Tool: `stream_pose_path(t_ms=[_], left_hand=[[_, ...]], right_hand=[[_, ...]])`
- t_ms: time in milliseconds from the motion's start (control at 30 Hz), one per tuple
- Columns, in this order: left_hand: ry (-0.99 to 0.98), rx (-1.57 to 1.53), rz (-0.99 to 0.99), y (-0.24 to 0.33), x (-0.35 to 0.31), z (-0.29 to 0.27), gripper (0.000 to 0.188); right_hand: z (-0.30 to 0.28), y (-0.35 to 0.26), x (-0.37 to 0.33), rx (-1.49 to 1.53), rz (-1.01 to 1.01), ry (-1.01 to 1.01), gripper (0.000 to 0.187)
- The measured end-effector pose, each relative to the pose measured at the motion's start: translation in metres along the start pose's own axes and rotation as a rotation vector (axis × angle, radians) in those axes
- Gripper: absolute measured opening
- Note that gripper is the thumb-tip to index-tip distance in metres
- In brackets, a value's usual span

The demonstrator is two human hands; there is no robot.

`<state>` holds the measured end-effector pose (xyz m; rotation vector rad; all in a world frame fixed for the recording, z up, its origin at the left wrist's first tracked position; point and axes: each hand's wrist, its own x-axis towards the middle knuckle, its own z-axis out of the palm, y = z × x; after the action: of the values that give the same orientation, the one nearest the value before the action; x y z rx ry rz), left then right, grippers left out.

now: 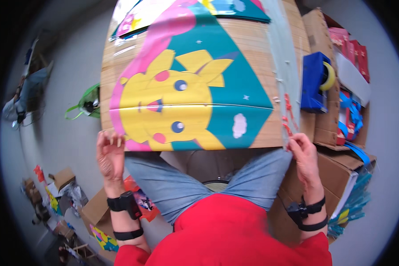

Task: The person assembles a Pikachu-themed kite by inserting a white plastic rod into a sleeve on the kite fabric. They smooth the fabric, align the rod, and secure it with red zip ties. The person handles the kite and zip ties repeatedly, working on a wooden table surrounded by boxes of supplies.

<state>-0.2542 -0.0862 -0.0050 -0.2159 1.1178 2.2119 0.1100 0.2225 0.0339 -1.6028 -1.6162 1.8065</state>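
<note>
A glossy plastic sheet [226, 95] printed with a yellow cartoon character on teal and pink lies on the wooden tabletop [268, 133]. It is shaped like a pointed kite and has a fold line across its middle. My left hand [111, 155] is at the sheet's near left corner, fingers curled in; what they hold, if anything, is hard to make out. At the table's near right corner my right hand [305, 155] pinches with thumb and forefinger at the near end of a thin red strip [287, 108]. The strip runs along a pale translucent band on the table.
More printed sheets [241, 9] lie at the table's far side. A blue tape dispenser [314, 82] with yellow tape stands at the right edge, beside a cardboard box [326, 119] with red packs. A green bag [91, 101] is left of the table. Boxes [95, 208] stand at lower left.
</note>
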Motion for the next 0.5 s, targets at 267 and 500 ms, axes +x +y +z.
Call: stream_pose_path(t_ms=[267, 500], left_hand=[[0.066, 0.299, 0.073, 0.005, 0.012, 0.008, 0.016], [0.050, 0.292, -0.031, 0.017, 0.016, 0.009, 0.011]], right_hand=[[-0.004, 0.005, 0.016, 0.154, -0.038, 0.082, 0.022], [-0.004, -0.004, 0.018, 0.341, 0.082, -0.077, 0.013]])
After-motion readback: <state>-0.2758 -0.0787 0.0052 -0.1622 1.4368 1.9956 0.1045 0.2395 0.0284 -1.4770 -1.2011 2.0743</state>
